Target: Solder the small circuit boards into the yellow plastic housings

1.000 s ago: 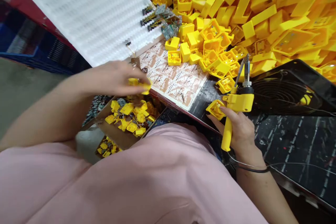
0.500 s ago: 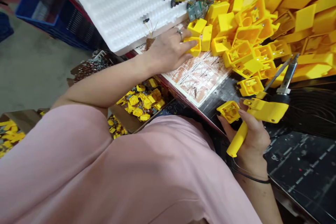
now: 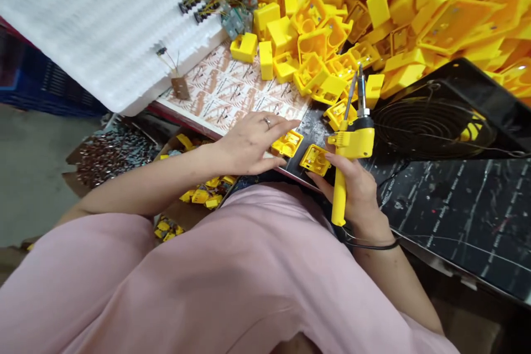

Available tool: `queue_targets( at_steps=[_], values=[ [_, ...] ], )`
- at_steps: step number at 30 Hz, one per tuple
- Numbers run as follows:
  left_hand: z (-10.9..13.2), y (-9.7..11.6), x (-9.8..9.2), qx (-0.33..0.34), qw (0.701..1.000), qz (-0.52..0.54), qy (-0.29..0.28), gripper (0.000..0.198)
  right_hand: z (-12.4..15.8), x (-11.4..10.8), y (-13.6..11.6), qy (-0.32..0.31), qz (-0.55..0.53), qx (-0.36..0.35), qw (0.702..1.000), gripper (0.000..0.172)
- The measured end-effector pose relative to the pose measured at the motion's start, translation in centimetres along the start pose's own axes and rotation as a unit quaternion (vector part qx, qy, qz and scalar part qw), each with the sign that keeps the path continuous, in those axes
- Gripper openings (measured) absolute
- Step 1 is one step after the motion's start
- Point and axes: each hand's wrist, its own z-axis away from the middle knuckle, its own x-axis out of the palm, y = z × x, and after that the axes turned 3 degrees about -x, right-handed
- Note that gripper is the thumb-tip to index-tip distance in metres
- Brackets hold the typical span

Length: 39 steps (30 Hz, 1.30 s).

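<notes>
My left hand (image 3: 253, 141), a ring on one finger, has its thumb and fingers around a small yellow plastic housing (image 3: 287, 144) at the table's near edge. Its open side faces up. Just to the right, my right hand (image 3: 354, 185) grips a soldering gun (image 3: 340, 182) with a yellow handle, its metal tip pointing away from me. The thumb and fingers of that hand also hold a second yellow housing (image 3: 315, 160), open side up, with small metal parts inside. The two housings are close together with a narrow gap between them.
A large heap of yellow housings (image 3: 323, 38) covers the back. A black fan (image 3: 431, 121) stands at right. White foam tray (image 3: 103, 22) at left carries wired circuit boards (image 3: 236, 16); a small brown board (image 3: 180, 88) lies by its edge. Boxes of parts (image 3: 116, 157) stand below.
My left hand has brought a yellow housing from beside the heap to the near edge, next to my right hand. The view has swung right; my right hand keeps its hold.
</notes>
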Motion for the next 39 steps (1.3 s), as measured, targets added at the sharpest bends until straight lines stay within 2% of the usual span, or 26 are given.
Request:
queue_targets(
  at_steps=[3,6,8,10,12,14,15,17,19,20,22,24,27,30,33,35,39],
  values=[
    [-0.8,0.4,0.0,-0.058,0.993,-0.106,-0.019,0.064,-0.1,-0.1,0.0,0.004,0.015,-0.006,1.0,0.054],
    [-1.8,1.5,0.4,-0.134,0.973,-0.187,-0.034,0.079,-0.1,-0.3,-0.1,0.018,0.024,0.003,1.0,0.059],
    [-2.2,2.5,0.9,-0.131,0.974,-0.182,-0.033,0.084,0.0,-0.4,-0.1,0.021,0.024,0.0,1.0,0.062],
    [-2.1,3.2,1.3,-0.096,0.983,-0.159,-0.009,0.081,0.2,-0.4,0.0,0.025,0.018,-0.01,0.999,0.064],
    [-1.6,2.7,1.0,-0.063,0.988,-0.141,0.022,0.071,0.6,-0.4,0.2,0.034,0.01,-0.013,0.999,0.067],
    [-0.4,0.6,-0.3,-0.077,0.983,-0.154,0.064,0.061,0.9,-0.3,0.6,0.035,0.012,0.002,0.999,0.075],
    [0.5,-0.9,-1.3,-0.114,0.974,-0.172,0.093,0.057,1.0,-0.3,0.7,0.039,0.015,0.0,0.999,0.079],
    [2.7,-4.6,-3.8,-0.231,0.933,-0.218,0.169,0.054,0.8,-0.1,0.8,0.043,0.017,-0.012,0.999,0.082],
    [4.9,-8.5,-5.9,-0.336,0.886,-0.232,0.22,0.054,0.1,0.2,0.5,0.045,0.013,-0.03,0.998,0.08],
    [5.7,-10.1,-6.4,-0.365,0.873,-0.231,0.226,0.053,-0.4,0.4,0.2,0.044,0.013,-0.035,0.998,0.078],
    [6.6,-12.5,-6.4,-0.396,0.865,-0.219,0.215,0.053,-1.6,1.0,-0.4,0.042,0.021,-0.037,0.998,0.072],
    [6.8,-13.6,-5.4,-0.396,0.869,-0.204,0.214,0.047,-2.7,1.6,-0.9,0.037,0.036,-0.039,0.998,0.065],
    [6.8,-13.7,-4.0,-0.388,0.872,-0.184,0.236,0.042,-3.7,2.1,-1.2,0.026,0.047,-0.057,0.997,0.057],
    [7.2,-13.6,-4.3,-0.395,0.879,-0.151,0.22,0.048,-3.9,2.2,-1.2,0.021,0.061,-0.062,0.996,0.058],
    [6.9,-13.3,-5.0,-0.364,0.9,-0.086,0.225,0.045,-4.1,2.5,-1.3,0.012,0.053,-0.05,0.997,0.054],
    [5.8,-12.4,-4.8,-0.322,0.921,-0.041,0.215,0.041,-4.5,2.7,-1.5,0.001,0.04,-0.042,0.998,0.048],
    [2.2,-8.4,-3.2,-0.214,0.969,0.054,0.112,0.04,-4.9,1.8,-1.7,0.006,0.021,-0.024,0.999,0.039]
  ],
)
